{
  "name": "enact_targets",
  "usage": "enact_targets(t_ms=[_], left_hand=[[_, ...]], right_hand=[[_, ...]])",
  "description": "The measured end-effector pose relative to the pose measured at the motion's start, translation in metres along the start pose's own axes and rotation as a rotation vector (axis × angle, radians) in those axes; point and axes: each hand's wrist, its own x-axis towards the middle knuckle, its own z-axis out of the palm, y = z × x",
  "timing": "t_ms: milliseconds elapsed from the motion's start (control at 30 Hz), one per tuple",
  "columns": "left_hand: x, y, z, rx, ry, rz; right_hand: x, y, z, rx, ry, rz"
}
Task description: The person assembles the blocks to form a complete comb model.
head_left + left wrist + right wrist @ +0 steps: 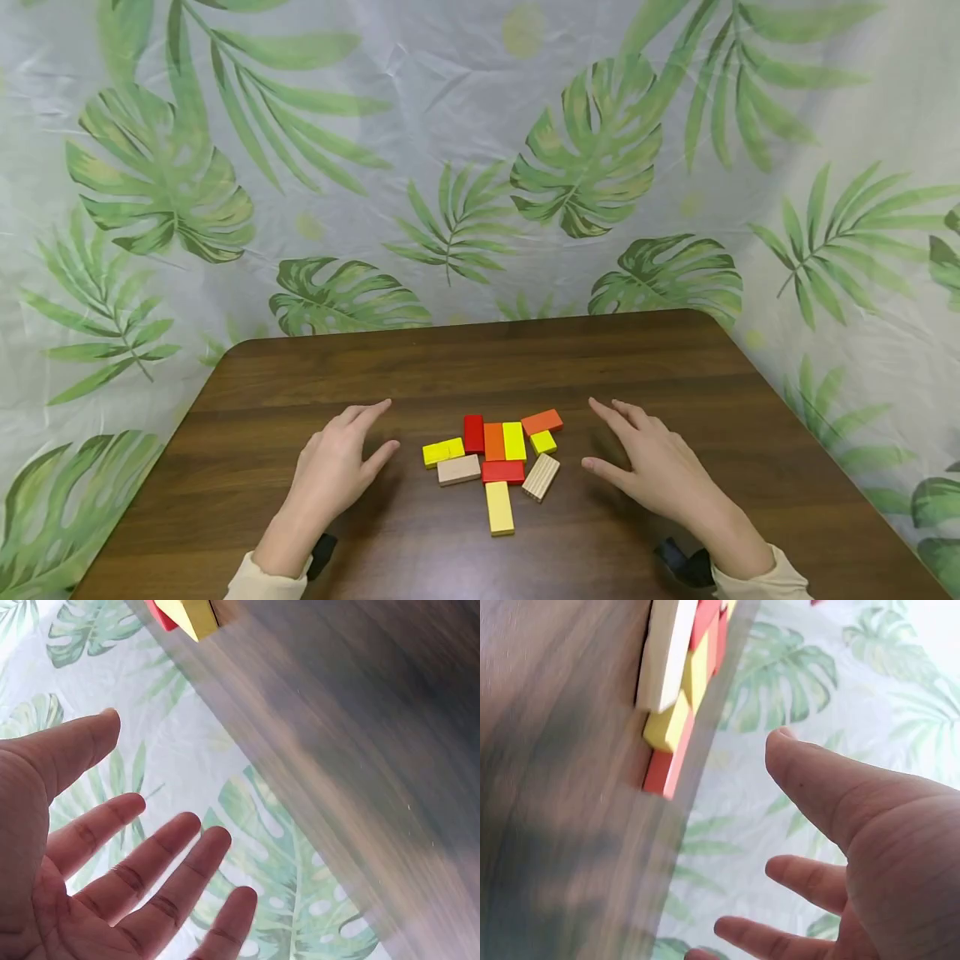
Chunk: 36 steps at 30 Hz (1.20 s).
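Note:
Several wooden blocks lie flat in a cluster on the table. In the head view, a red block (503,472) lies crosswise under an orange block (494,442) and a yellow block (513,441), with a pale yellow block (499,508) below it. On the cluster's left are a yellow block (443,452), a beige block (459,470) and an upright-lying red block (473,433). To the right lie a tilted orange block (542,422), a small yellow block (543,442) and a ridged wooden block (542,477). My left hand (335,462) and right hand (651,463) flank the cluster, fingers extended, touching no block.
The dark brown wooden table (300,383) has rounded far corners. Behind and beside it hangs a pale curtain (465,100) with green leaf prints. Dark straps (684,563) circle both wrists, below cream sleeves.

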Motion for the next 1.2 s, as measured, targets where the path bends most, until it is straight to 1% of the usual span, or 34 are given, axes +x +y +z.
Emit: enact_targets(t_ms=[200, 367, 600, 700, 900, 1100, 1200], left_hand=[[0.001, 0.004, 0.005, -0.046, -0.045, 0.013], [0.002, 0.005, 0.013, -0.073, -0.077, 0.026], [0.007, 0.009, 0.023, -0.142, -0.145, 0.021], [0.009, 0.011, 0.028, -0.165, -0.171, 0.026], [0.010, 0.013, 0.035, -0.212, -0.207, 0.064], [0.009, 0.013, 0.039, -0.250, -0.230, 0.115], [0.010, 0.013, 0.040, -0.260, -0.236, 0.136]], right_hand=[[-0.002, -0.011, 0.006, 0.036, -0.002, -0.008], [-0.005, -0.021, 0.011, 0.071, -0.028, -0.023], [-0.009, -0.037, 0.018, 0.120, -0.090, -0.018], [-0.011, -0.044, 0.023, 0.162, -0.113, -0.043], [-0.014, -0.054, 0.035, 0.218, -0.163, -0.111], [-0.014, -0.062, 0.042, 0.299, -0.226, -0.152], [-0.013, -0.065, 0.045, 0.321, -0.262, -0.155]])
